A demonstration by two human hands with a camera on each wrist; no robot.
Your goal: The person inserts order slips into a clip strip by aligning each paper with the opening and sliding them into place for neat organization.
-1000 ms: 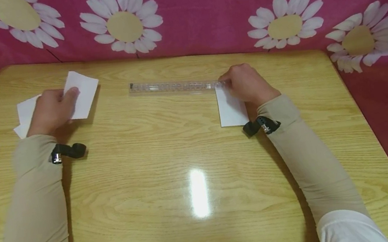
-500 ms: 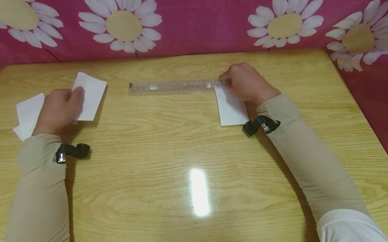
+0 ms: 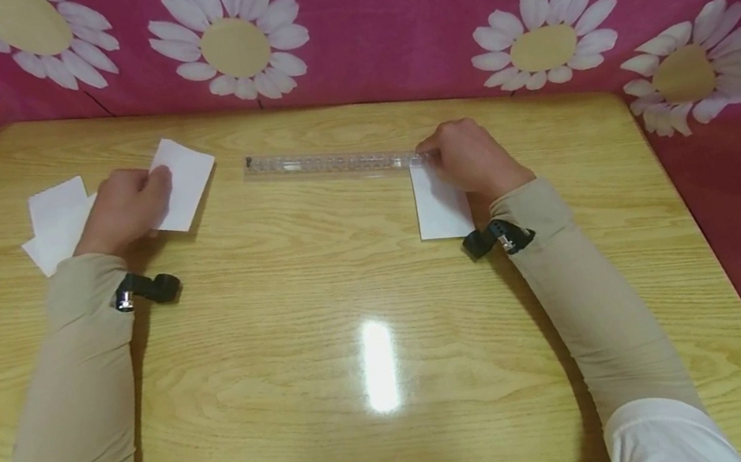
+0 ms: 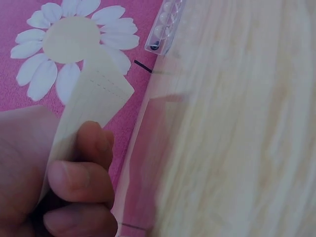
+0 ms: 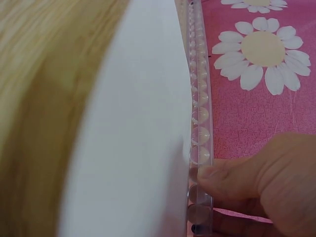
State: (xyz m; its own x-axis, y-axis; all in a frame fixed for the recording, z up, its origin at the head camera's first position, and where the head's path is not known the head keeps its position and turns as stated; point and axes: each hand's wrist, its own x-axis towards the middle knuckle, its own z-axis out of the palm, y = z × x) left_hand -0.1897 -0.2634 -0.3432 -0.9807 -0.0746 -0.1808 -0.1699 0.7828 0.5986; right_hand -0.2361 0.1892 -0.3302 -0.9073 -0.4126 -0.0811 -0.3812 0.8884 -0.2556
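Observation:
In the head view my left hand (image 3: pixel 126 210) grips a white paper card (image 3: pixel 188 185) between thumb and curled fingers, above the table's left side. Seen from the left wrist, faint dotted lines cross that card's other face. Behind and under the hand lie white cards (image 3: pixel 57 214), overlapping. My right hand (image 3: pixel 472 157) pinches the right end of a long clear plastic case (image 3: pixel 331 162); the right wrist view shows clear balls (image 5: pixel 200 136) lined up inside. Another white card (image 3: pixel 442 204) extends from that end towards me. Whether the right fingers hold this card too, I cannot tell.
A light wooden table (image 3: pixel 268 318) lies beneath both hands, with a lamp's reflection (image 3: pixel 379 365) on it. Along its back and right edges hangs a pink cloth (image 3: pixel 382 21) with white daisies.
My left hand has moved to the right with its card, uncovering more of the cards behind it. The right hand and the clear case have stayed in place.

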